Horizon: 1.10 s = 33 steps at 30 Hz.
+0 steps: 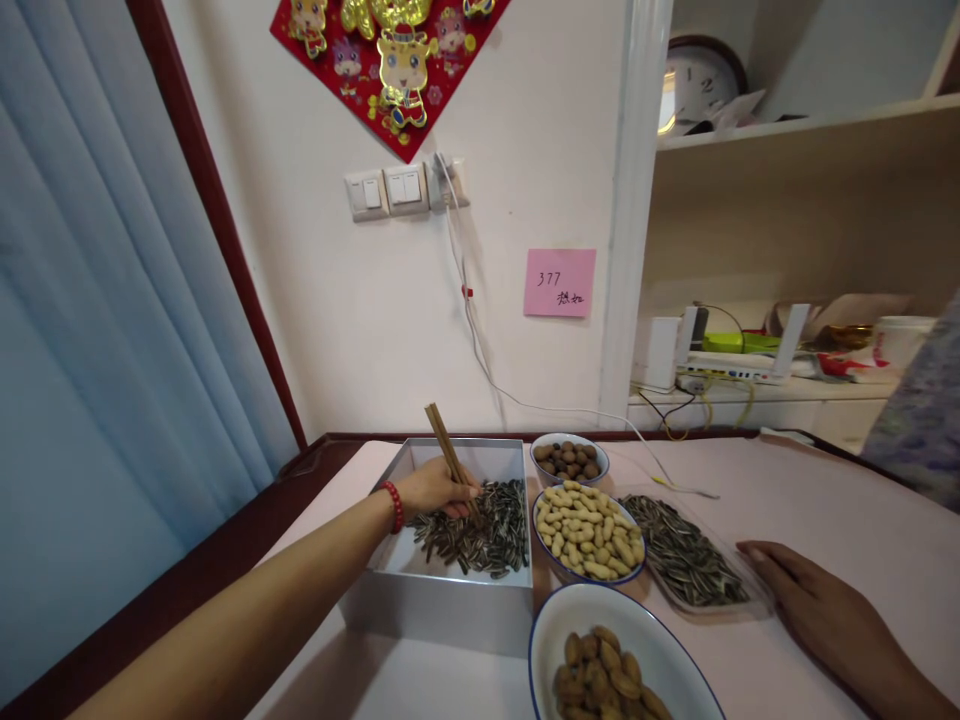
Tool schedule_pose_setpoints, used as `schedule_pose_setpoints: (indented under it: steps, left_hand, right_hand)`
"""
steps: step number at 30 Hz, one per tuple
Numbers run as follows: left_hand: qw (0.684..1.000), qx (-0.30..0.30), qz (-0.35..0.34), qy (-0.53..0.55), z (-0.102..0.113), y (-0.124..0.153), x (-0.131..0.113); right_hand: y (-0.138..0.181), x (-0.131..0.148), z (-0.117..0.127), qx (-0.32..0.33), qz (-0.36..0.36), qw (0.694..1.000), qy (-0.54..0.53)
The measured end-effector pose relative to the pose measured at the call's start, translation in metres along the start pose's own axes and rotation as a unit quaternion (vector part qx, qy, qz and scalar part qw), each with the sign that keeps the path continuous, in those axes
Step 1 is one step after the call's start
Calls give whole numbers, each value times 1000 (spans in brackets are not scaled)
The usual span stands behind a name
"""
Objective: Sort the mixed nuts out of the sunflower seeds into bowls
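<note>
My left hand (439,487) is closed around a pair of brown chopsticks (448,455), with their tips down in a heap of striped sunflower seeds (480,535) inside a white square box (450,590). A red bead bracelet (393,505) sits on that wrist. My right hand (814,600) lies flat and open on the pink tabletop (825,490), just right of a clear tray of sunflower seeds (682,562). Between the box and tray stands a bowl of peanuts in the shell (587,532).
A small bowl of hazelnuts (568,459) stands behind the peanuts. A larger white bowl with almonds (607,670) is at the front. A white cable (660,470) trails over the table from the wall socket. A patterned sleeve (922,420) shows at the right edge.
</note>
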<state>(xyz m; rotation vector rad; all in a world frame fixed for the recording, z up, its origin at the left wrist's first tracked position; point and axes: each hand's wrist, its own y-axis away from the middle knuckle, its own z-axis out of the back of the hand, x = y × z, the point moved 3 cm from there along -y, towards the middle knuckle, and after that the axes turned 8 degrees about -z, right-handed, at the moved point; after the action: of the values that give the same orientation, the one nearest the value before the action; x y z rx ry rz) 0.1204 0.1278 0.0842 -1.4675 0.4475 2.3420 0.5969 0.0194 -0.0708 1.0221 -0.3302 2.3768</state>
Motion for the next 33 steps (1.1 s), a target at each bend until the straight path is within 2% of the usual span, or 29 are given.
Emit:
schedule_pose_setpoints:
  steps: [9,33]
  left_hand:
    - [1000,8,-4,-10,-1,-3,5]
    - [999,23,-28,-15,-4,-5,9]
  right_hand:
    - [0,0,2,-3,-14,1000,6]
    - [1,-1,4,-38,16,999,14]
